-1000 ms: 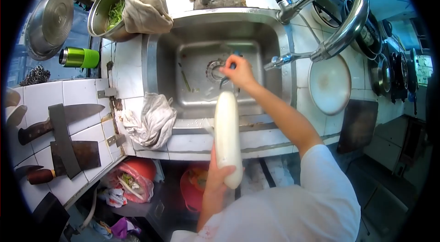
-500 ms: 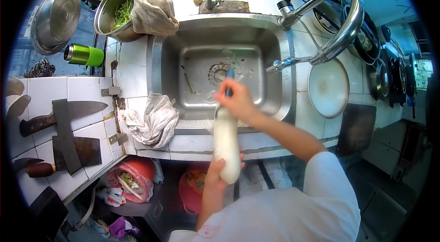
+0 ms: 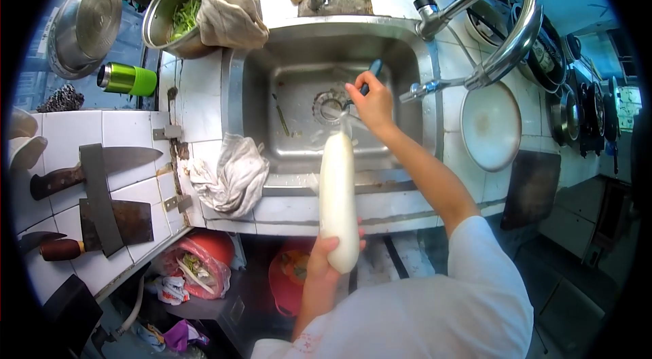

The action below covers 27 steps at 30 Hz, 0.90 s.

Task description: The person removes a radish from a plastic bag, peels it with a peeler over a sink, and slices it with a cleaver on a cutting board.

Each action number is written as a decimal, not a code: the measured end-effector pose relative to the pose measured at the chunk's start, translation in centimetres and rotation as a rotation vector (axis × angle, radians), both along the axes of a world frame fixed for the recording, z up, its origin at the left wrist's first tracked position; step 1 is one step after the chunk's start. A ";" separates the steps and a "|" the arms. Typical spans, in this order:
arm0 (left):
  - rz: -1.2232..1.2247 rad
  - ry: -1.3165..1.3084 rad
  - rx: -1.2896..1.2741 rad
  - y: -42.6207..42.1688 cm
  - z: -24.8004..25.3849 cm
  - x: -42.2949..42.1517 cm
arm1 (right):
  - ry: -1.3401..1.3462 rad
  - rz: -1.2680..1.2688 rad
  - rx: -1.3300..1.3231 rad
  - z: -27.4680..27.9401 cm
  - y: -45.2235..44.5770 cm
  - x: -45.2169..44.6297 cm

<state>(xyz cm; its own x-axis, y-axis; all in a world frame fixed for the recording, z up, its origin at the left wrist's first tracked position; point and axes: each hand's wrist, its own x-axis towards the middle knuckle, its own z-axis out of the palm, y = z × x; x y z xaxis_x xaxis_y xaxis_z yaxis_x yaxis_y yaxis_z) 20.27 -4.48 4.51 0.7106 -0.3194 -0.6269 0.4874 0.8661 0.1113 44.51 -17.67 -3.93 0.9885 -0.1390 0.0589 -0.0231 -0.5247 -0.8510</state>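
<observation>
Vegetable (image 3: 338, 196), long, white, extends over the near rim of the sink (image 3: 235, 87); left hand (image 3: 323, 262) grips its near end. Right hand (image 3: 373, 106) is clasped round a blue-handled tool (image 3: 374, 69) above the sink, just beyond the far end.

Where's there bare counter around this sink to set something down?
Bare tile: left of the sink, between pot and crumpled cloth; beyond it, between the dark slab and big faucet. Crowded: the left ledge with its knives, the right side around the plate, and the front middle, where the left hand holds the white vegetable.
</observation>
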 end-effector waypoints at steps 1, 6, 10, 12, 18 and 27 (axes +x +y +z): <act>-0.001 0.001 -0.005 0.0 0.1 0.3 | 0.112 0.016 0.138 2.4 0.2 -0.8; 0.040 0.032 -0.022 -0.4 0.0 0.6 | 0.395 0.490 0.319 9.0 2.4 -10.7; 0.000 0.034 -0.014 0.1 -0.3 -0.1 | 0.240 0.341 0.179 4.0 2.8 -7.7; -0.011 0.045 -0.008 0.3 -0.3 0.0 | 0.173 0.168 0.120 -1.4 2.3 -2.6; 0.000 0.035 0.117 0.0 -0.1 -0.5 | 0.069 0.014 -0.012 -2.2 0.2 0.3; 0.028 0.077 -0.025 0.3 0.2 0.6 | 0.315 0.399 0.309 7.6 2.8 -10.6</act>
<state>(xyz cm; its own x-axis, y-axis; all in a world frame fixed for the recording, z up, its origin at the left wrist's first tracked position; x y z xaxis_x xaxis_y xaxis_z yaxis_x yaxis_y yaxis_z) 20.86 -4.19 4.70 0.6694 -0.3166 -0.6720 0.4693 0.8815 0.0521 33.96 -14.88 3.65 0.9313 0.2826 -0.2299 -0.1515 -0.2736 -0.9498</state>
